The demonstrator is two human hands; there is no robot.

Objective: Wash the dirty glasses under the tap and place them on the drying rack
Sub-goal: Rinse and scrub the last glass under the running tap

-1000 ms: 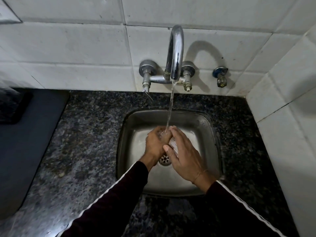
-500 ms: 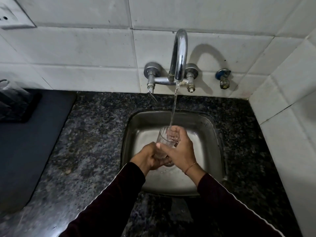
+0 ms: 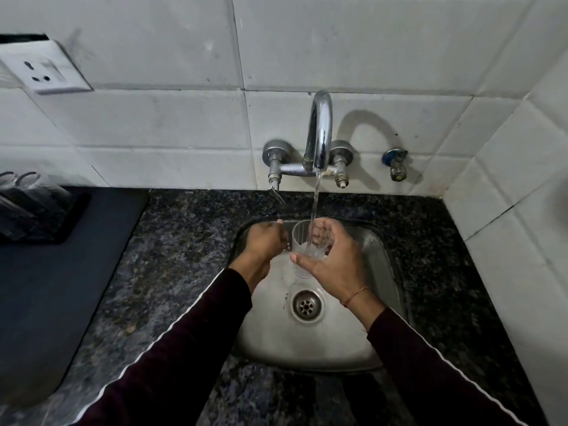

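The right hand (image 3: 333, 265) held a clear drinking glass (image 3: 307, 247) upright over the steel sink (image 3: 381, 250), at about twelve o'clock from the drain (image 3: 307, 305). Its fingers (image 3: 322, 230) curled round the far side of the glass while the thumb (image 3: 302, 259) lay across the near side, so the glass sat clasped between them. A thin stream of water (image 3: 316, 207) fell from the chrome tap (image 3: 321, 133) straight into the open mouth of the glass. The left hand (image 3: 264, 241) hovered just beside the glass at its nine o'clock, fingers bent inward and bunched close together, holding nothing; whether its fingertips touched the glass wall could not be told. Both arms wore dark sleeves (image 3: 190, 342) with a white stripe. On the dark mat (image 3: 61, 272) at the counter's ten o'clock stood a black rack (image 3: 66, 219) with other clear glasses (image 3: 27, 186) in it, blurred. A white wall socket (image 3: 46, 69) sat on the tiles above them.
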